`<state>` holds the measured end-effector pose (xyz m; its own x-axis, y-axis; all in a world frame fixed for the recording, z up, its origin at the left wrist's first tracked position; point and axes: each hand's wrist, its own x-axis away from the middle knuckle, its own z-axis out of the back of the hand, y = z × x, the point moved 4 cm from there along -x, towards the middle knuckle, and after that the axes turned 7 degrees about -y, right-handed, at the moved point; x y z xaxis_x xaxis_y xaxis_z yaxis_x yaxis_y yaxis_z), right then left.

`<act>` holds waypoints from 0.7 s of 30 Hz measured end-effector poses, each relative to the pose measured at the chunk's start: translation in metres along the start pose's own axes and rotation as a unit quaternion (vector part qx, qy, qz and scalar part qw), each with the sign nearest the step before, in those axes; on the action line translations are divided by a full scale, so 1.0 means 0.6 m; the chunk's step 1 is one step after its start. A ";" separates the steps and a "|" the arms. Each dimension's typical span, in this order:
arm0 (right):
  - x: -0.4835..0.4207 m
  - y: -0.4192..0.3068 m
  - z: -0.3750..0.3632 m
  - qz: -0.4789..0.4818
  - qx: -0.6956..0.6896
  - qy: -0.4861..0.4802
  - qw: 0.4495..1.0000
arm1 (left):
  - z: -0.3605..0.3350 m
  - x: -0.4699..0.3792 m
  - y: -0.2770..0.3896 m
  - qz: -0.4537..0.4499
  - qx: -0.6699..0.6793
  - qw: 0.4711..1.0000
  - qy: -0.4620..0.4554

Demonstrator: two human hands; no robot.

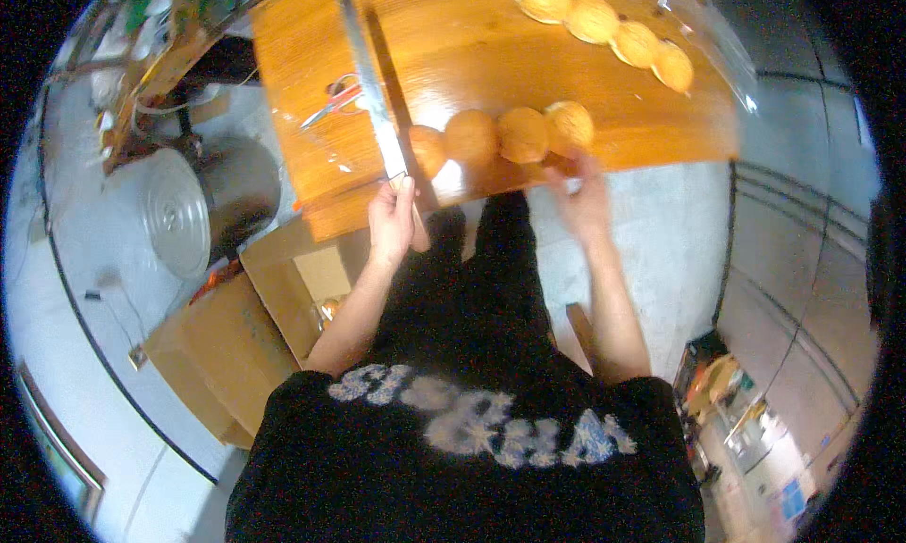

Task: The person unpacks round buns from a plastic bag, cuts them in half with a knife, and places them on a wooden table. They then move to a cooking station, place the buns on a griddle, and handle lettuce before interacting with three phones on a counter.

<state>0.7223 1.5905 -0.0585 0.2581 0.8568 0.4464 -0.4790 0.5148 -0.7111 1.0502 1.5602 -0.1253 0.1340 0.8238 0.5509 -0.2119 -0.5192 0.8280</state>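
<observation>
My left hand (393, 217) is closed around the handle of a long-bladed knife (371, 93), held at the near edge of the wooden table (453, 33). The blade points away from me over the tabletop and casts a dark shadow on its right. My right hand (582, 200), blurred, has its thumb and fingers apart just below the rightmost golden-brown bun (570, 127) of a near row. Whether the fingertips touch that bun I cannot tell. Beside it in the row sit another bun (524, 135), a darker bun (471, 137) and a leftmost bun (427, 151).
A second row of buns (593, 19) lies at the far right, near clear plastic (722, 40). Red-handled scissors (340, 103) rest left of the blade. An open cardboard box (219, 338) and a metal drum-like container (212, 203) stand on the floor at left.
</observation>
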 end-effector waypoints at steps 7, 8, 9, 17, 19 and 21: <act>0.139 0.070 -0.045 0.002 -0.171 0.052 0.984 | -0.305 0.048 0.086 -0.239 -0.072 0.944 -0.218; 0.149 0.112 -0.013 -0.014 -0.150 0.102 0.983 | -0.329 0.052 0.097 -0.284 -0.112 0.919 -0.250; 0.157 0.154 0.026 0.012 -0.140 0.134 0.981 | -0.346 0.041 0.111 -0.331 -0.207 0.885 -0.254; 0.141 0.380 0.078 -0.073 -0.178 0.140 0.971 | -0.434 -0.161 0.173 -0.440 -0.604 0.638 -0.186; 0.115 0.383 0.063 -0.021 -0.176 0.150 0.973 | -0.433 -0.184 0.160 -0.375 -0.628 0.649 -0.212; 0.089 0.387 0.045 -0.065 -0.186 0.118 0.973 | -0.430 -0.182 0.155 -0.415 -0.607 0.649 -0.194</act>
<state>0.6022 1.7551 -0.1851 0.5036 0.7436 0.4398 -0.1042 0.5576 -0.8235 0.7659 1.4807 -0.1354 0.8737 0.4636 0.1478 -0.4863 0.8233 0.2926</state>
